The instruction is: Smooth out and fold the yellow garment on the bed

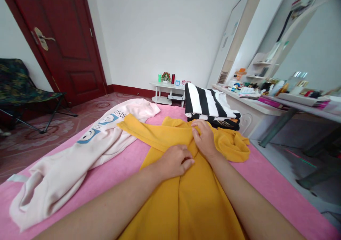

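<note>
Pinching a fold of the yellow garment (186, 194), the left hand (174, 161) has its fingers curled shut around a small ridge of cloth, while the right hand (204, 137) lies just beyond it, fingers bent and pressing down on the bunched fabric near what looks like the neckline. Both hands are closed on the same garment and nearly touch each other.

Judging by how it drapes and creases, the cloth is light, soft and limp, neither slippery nor fragile; it will sag wherever it is not supported, so seams, shoulders or hem edges seem the best places to take hold.

The yellow garment lies spread on the pink bedcover (266, 183), running from the person's lap out toward the far edge. To its left on the cover lies a crumpled cream sweatshirt (80, 154) with blue print, touching one yellow sleeve. Just beyond the garment, to the right, sits a folded black-and-white striped top (206, 103).
</note>
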Demonstrator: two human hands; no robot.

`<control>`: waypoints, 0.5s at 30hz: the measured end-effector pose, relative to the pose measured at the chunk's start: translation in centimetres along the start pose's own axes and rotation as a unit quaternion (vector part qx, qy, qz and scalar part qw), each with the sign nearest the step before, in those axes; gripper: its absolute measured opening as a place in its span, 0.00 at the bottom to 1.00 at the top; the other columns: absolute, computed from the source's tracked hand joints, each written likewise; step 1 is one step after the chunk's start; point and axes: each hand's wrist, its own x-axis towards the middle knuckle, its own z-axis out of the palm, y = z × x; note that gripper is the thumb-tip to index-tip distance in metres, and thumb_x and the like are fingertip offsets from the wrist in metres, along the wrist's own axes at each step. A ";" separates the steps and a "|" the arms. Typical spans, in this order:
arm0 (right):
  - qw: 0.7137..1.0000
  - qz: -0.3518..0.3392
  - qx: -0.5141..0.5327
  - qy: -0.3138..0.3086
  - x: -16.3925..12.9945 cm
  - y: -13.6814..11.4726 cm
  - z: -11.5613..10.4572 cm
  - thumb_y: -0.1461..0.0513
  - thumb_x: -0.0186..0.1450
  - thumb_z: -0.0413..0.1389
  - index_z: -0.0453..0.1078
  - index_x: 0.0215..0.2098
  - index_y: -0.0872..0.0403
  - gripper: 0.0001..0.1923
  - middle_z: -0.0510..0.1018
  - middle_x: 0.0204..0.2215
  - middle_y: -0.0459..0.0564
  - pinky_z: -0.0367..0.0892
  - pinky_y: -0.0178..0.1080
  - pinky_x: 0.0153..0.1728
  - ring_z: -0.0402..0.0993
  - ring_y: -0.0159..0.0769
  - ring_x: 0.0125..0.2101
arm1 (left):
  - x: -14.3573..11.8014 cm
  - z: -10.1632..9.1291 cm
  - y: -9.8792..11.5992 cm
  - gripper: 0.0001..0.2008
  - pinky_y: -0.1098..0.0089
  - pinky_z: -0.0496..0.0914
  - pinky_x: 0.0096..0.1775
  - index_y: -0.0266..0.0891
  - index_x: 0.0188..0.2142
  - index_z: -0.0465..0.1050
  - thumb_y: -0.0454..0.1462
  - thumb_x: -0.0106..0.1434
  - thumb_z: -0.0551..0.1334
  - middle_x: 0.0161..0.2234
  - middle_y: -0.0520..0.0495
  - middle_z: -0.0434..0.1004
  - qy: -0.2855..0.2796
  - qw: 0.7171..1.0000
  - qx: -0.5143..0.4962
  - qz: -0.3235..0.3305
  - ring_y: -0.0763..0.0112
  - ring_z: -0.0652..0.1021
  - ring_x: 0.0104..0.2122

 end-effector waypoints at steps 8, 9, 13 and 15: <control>0.942 0.013 -0.104 -0.318 -0.3 0.3 3.0 0.53 0.69 0.38 0.48 0.65 0.52 0.28 0.48 0.65 0.50 0.43 0.53 0.62 0.40 0.42 0.65 | 0.3 -0.1 -1.1 0.15 0.72 0.66 0.34 0.35 0.26 0.73 0.35 0.65 0.51 0.27 0.48 0.76 0.058 0.988 -0.140 -0.035 0.72 0.73 0.28; 0.932 0.030 -0.119 -0.341 0.1 0.0 2.8 0.53 0.68 0.39 0.48 0.65 0.52 0.29 0.48 0.65 0.50 0.43 0.53 0.61 0.39 0.42 0.65 | 0.3 0.0 -1.1 0.16 0.72 0.66 0.34 0.35 0.26 0.73 0.36 0.65 0.51 0.26 0.48 0.76 0.060 0.985 -0.159 -0.042 0.72 0.73 0.28; 0.906 0.107 -0.175 -0.370 1.4 -3.2 2.0 0.56 0.67 0.44 0.51 0.64 0.54 0.29 0.50 0.65 0.57 0.45 0.60 0.59 0.42 0.49 0.64 | 0.0 -0.1 -1.2 0.18 0.73 0.67 0.32 0.35 0.26 0.71 0.40 0.66 0.49 0.25 0.48 0.74 0.098 0.963 -0.243 -0.067 0.73 0.74 0.26; 0.924 0.099 -0.186 -0.318 0.8 -5.2 2.1 0.57 0.67 0.43 0.50 0.65 0.54 0.29 0.48 0.65 0.58 0.45 0.61 0.58 0.41 0.50 0.64 | -0.2 -0.7 -1.4 0.20 0.73 0.66 0.31 0.36 0.24 0.70 0.41 0.67 0.47 0.23 0.49 0.73 0.144 0.960 -0.224 -0.091 0.73 0.73 0.25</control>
